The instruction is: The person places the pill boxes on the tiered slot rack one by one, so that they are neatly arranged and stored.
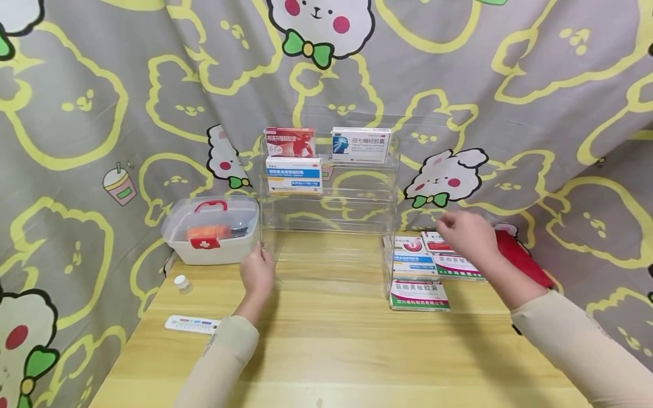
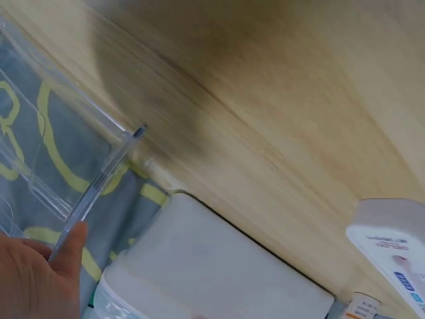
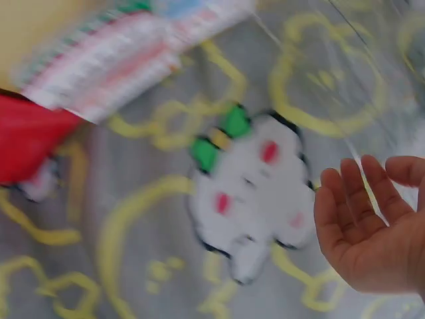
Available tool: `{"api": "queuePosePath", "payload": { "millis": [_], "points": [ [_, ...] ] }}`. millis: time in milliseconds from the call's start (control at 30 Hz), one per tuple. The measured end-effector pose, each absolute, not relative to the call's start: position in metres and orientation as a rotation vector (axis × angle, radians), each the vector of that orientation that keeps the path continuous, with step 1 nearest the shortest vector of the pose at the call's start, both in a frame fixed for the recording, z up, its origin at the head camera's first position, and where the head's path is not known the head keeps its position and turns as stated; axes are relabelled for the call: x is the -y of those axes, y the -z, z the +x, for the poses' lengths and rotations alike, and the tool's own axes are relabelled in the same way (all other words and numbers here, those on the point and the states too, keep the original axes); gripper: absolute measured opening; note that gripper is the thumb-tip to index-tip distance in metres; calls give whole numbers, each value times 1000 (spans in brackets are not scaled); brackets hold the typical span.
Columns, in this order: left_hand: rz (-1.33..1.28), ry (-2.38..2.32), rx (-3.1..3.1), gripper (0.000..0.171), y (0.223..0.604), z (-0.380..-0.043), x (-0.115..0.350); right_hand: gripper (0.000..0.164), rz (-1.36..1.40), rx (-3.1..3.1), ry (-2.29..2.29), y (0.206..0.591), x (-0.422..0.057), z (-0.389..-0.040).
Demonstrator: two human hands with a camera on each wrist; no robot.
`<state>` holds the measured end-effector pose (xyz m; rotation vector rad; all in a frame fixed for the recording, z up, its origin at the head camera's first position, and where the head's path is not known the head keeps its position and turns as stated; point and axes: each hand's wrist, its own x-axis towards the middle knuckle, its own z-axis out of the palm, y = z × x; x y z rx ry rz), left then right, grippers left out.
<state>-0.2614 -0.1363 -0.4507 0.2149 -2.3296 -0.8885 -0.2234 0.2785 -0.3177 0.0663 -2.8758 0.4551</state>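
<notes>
A clear plastic display rack (image 1: 331,230) stands on the wooden table. My left hand (image 1: 257,269) grips its left side edge; in the left wrist view the thumb and fingers of that hand (image 2: 40,276) pinch the clear panel. A red medicine box (image 1: 291,141) and a white box with a blue head picture (image 1: 361,145) sit on the top tier, with a blue-and-white box (image 1: 294,175) below the red one. Right of the rack, my right hand (image 1: 469,235) hovers above several medicine boxes (image 1: 420,295), its fingers loosely bent around nothing.
At the left, a white first-aid case (image 1: 209,253) with a translucent lid holds an orange item. A small white-capped bottle (image 1: 182,283) and a white thermometer (image 1: 191,324) lie before it. A red pouch (image 1: 520,258) lies behind my right forearm. A patterned curtain (image 1: 326,85) hangs behind.
</notes>
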Motion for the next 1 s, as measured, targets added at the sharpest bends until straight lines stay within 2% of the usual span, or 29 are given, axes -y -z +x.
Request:
{"api": "queuePosePath", "payload": {
  "millis": [200, 367, 433, 567, 767, 1000],
  "points": [
    [240, 864, 2330, 24, 448, -258, 142, 23, 18, 3011, -483, 374, -299, -209],
    [256, 869, 2323, 23, 449, -259, 141, 22, 80, 3100, -439, 410, -301, -206],
    [256, 860, 2315, 22, 451, -260, 140, 29, 101, 3155, -409, 421, -299, -205],
    [243, 847, 2298, 20, 453, -260, 137, 54, 69, 3245, -430, 439, -295, -202],
    [245, 847, 2277, 19, 454, -259, 137, 64, -8, 3248, -587, 457, -296, -200],
    [234, 829, 2275, 18, 454, -260, 138, 79, 5, 3301, -641, 460, -302, -205]
  ]
}}
